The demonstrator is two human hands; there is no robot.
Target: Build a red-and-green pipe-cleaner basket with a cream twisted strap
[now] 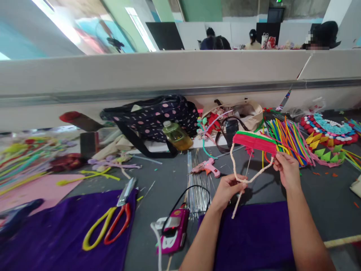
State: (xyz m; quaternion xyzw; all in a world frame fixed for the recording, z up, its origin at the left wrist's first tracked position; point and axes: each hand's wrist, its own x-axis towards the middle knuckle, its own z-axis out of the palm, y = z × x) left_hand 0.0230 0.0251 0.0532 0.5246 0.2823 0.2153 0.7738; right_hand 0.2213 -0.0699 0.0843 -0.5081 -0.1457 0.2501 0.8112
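Note:
My left hand (229, 190) pinches a cream fuzzy pipe cleaner (232, 162), whose loose tail hangs below the fingers. That pipe cleaner bends in a loop under a red and green panel (254, 142) that looks made of pipe cleaners laid side by side. At the panel's lower right corner, my right hand (287, 169) is closed on its edge, near the cream strand's other end. A thin stick or wire (249, 163) runs down from the panel toward my left hand. Both hands hold the piece above the table, over a purple cloth (254, 233).
A pink glue gun (207, 167) lies on silvery wires (196, 197). Nearer are a magenta device (176, 229) with cables and scissors (113, 222) with yellow and red handles. Behind are a bottle (177, 137), a dotted bag (152, 116) and colourful pipe cleaners (287, 137). People sit beyond the partition.

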